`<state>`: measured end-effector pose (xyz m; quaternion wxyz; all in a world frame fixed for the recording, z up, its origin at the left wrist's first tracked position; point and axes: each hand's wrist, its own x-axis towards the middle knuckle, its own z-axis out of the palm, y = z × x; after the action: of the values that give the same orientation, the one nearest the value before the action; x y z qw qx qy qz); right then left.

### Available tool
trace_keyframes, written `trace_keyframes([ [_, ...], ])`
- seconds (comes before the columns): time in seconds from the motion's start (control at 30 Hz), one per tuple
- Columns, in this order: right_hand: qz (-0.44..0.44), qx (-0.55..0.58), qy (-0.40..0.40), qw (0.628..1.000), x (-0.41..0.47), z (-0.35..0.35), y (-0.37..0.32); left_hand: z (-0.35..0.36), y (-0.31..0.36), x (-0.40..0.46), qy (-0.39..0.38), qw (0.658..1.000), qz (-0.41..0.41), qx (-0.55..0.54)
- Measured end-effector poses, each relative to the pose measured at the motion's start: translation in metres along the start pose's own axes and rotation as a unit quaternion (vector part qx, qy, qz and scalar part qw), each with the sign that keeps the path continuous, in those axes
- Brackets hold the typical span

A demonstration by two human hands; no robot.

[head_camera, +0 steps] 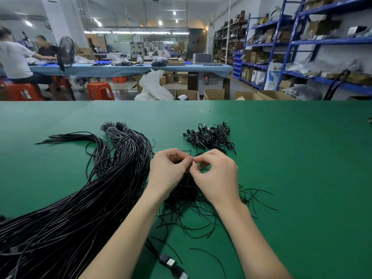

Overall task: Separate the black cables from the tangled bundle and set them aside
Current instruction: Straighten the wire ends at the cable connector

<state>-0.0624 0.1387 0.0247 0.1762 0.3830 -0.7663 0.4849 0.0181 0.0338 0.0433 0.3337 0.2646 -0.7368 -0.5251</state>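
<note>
A big bundle of long black cables [80,208] sweeps across the left half of the green table [302,158]. A loose heap of thin black ties [193,200] lies under my wrists. Above the heap, my left hand [167,172] and my right hand [217,176] meet fingertip to fingertip, both pinching one thin black strand [193,159]. Farther back sits a small pile of coiled black cables with plugs [211,136].
Two USB plugs [174,266] on black leads lie at the table's near edge. Beyond the far edge stand cardboard boxes [213,94], red stools [99,90], a blue-covered workbench with people seated at left, and blue shelving [302,43] at right.
</note>
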Motion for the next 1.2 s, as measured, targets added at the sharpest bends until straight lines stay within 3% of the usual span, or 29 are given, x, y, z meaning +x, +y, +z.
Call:
trace_keyframes([
  [0.13, 0.116, 0.167, -0.081, 0.976, 0.007, -0.007, 0.002, 0.001, 0.001, -0.001, 0.007, 1.0, -0.006, -0.029],
  [0.27, 0.183, 0.254, -0.116, 0.943, 0.016, -0.02, 0.011, 0.004, 0.003, -0.003, -0.016, 0.999, 0.043, 0.007],
  [0.4, 0.228, 0.279, -0.101, 0.927, 0.018, -0.025, 0.014, 0.007, 0.002, -0.006, -0.048, 0.993, 0.092, 0.062],
  [0.5, 0.206, 0.245, -0.083, 0.944, 0.019, -0.026, 0.017, 0.006, 0.003, -0.006, -0.086, 0.991, 0.09, 0.056],
  [0.63, 0.082, 0.186, -0.099, 0.974, 0.013, -0.028, 0.021, 0.001, 0.005, 0.0, -0.123, 0.981, -0.073, -0.132],
  [0.77, -0.015, 0.183, -0.107, 0.977, 0.006, -0.026, 0.02, -0.01, 0.005, 0.0, -0.185, 0.892, -0.266, -0.317],
  [0.83, -0.03, 0.192, -0.112, 0.975, 0.006, -0.028, 0.02, -0.014, 0.004, 0.0, -0.217, 0.853, -0.316, -0.354],
  [0.9, -0.04, 0.189, -0.114, 0.974, 0.006, -0.029, 0.019, -0.015, 0.002, 0.0, -0.245, 0.837, -0.325, -0.365],
  [0.97, -0.024, 0.19, -0.112, 0.975, 0.005, -0.027, 0.02, -0.015, 0.0, 0.0, -0.257, 0.851, -0.298, -0.347],
  [1.1, 0.105, 0.24, -0.104, 0.96, 0.003, -0.023, 0.02, -0.015, -0.003, 0.003, -0.227, 0.933, -0.131, -0.246],
  [1.2, 0.247, 0.392, -0.16, 0.872, 0.007, -0.022, 0.018, -0.023, -0.004, 0.005, -0.183, 0.977, -0.003, -0.112],
])
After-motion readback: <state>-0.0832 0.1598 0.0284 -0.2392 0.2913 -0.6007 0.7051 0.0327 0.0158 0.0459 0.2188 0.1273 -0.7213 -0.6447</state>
